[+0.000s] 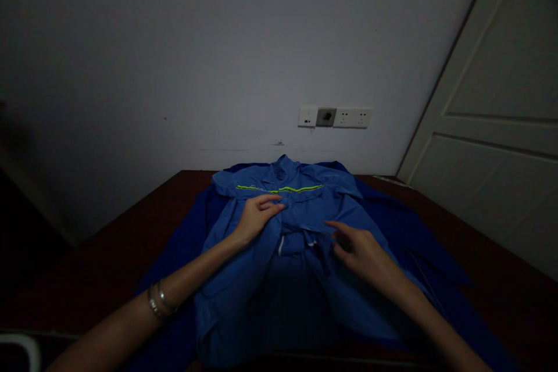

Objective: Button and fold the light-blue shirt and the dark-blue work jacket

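Note:
A light blue work shirt (305,209) with a collar and a yellow-green stripe across the chest lies spread out, collar away from me. Its lower front is parted, showing the darker inside and a small white strip. My left hand (257,218) pinches the edge of the front opening just below the stripe, thumb and fingers together. Over the right front panel, my right hand (357,247) has its index finger stretched out and thumb apart, with nothing visible in it. Under the shirt lies a darker blue garment (405,226), showing on both sides.
Both garments rest on a dark reddish-brown table (148,209) against a pale wall (196,58). Sockets and a switch (335,117) are set in the wall above the collar. A panelled door (492,104) stands at the right. The light is dim.

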`<action>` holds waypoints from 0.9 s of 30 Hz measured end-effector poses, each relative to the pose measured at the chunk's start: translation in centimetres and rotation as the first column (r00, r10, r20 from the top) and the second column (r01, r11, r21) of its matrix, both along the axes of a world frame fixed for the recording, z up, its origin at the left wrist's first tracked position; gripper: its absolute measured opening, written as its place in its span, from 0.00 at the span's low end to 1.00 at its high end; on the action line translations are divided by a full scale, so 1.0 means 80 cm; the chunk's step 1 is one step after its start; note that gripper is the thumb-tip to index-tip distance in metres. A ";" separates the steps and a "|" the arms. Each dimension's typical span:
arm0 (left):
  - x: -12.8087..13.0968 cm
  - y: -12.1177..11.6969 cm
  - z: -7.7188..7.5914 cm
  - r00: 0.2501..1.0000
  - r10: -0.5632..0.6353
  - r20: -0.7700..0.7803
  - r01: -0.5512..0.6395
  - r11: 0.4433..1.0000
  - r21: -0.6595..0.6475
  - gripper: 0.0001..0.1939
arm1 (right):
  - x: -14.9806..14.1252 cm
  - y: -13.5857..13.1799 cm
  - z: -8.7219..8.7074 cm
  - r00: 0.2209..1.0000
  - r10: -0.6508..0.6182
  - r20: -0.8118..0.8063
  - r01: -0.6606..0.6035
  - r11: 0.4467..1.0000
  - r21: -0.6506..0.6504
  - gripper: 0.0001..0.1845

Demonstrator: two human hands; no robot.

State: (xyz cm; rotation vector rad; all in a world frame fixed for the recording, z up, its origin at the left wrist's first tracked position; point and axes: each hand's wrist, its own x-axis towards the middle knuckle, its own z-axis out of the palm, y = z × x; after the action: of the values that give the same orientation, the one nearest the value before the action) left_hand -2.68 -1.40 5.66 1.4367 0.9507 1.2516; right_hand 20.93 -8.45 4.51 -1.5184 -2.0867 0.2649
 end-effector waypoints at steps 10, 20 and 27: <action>0.001 -0.006 0.001 0.976 -0.106 -0.192 0.112 0.993 0.021 0.14 | 0.016 0.014 -0.009 0.927 -0.017 -0.374 -0.006 0.998 -0.060 0.14; 0.036 -0.054 0.008 0.790 -0.057 -0.610 0.394 0.811 0.434 0.11 | -0.011 0.011 0.013 0.820 -0.079 -0.567 0.098 0.995 0.002 0.17; 0.044 -0.051 -0.006 0.765 -0.011 -0.643 0.404 0.787 0.467 0.08 | -0.028 0.006 0.009 0.782 -0.037 -0.622 0.035 0.999 -0.015 0.18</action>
State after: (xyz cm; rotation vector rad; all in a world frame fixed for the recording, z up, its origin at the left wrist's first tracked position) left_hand 0.85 -5.49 5.18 2.4891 0.7817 0.9282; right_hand 18.66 -7.95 5.26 -1.2386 -1.5190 0.6602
